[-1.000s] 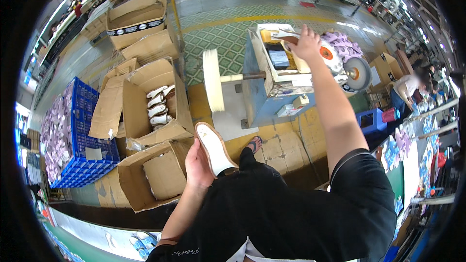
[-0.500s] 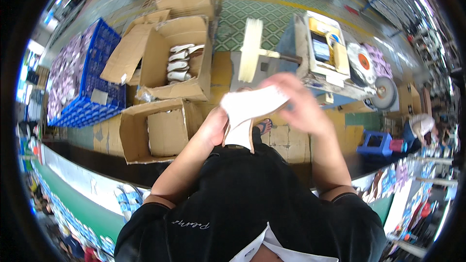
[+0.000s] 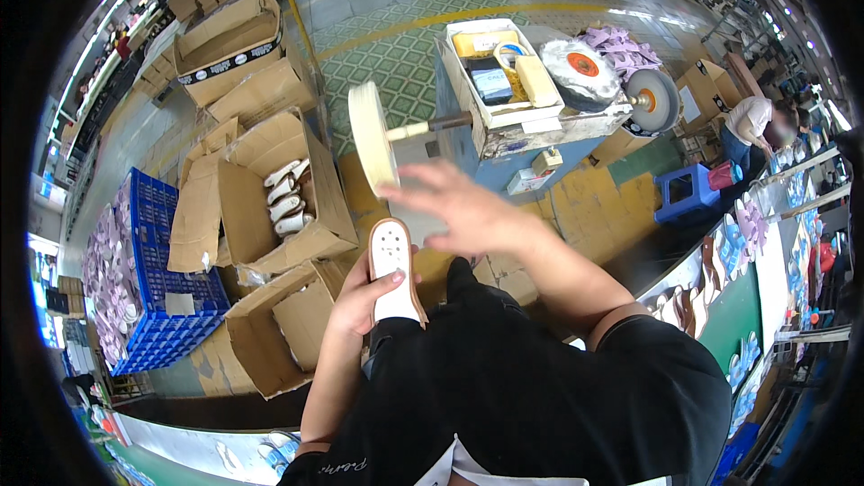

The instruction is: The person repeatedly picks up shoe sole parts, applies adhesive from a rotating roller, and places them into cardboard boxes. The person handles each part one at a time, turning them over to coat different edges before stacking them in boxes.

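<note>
My left hand (image 3: pixel 358 298) is wrapped round a shoe (image 3: pixel 391 256), which I hold upright in front of my body. The shoe's pale face points up, with several dark dots near its rounded end and a brown edge around it. The thumb lies across that face. My right hand (image 3: pixel 459 210) is off the shoe, slightly blurred, its fingers stretched out and apart. They overlap the lower rim of a cream polishing wheel (image 3: pixel 371 138) in the picture; whether they touch it I cannot tell. A shaft joins the wheel to the machine.
Left stand an open carton (image 3: pixel 317 207) holding several white-and-brown shoes (image 3: pixel 286 202), a lower carton (image 3: pixel 256 342) and a blue crate (image 3: pixel 171 315) of lilac pieces. Right are a white tray (image 3: pixel 454 58), a fluffy wheel (image 3: pixel 576 76), a grey wheel (image 3: pixel 655 99), a blue stool (image 3: pixel 681 191) and a bent-over person (image 3: pixel 751 121).
My right hand has come off the shoe and moved toward the wheel. The shoe has turned more upright in my left hand. The whole view has swung to the right.
</note>
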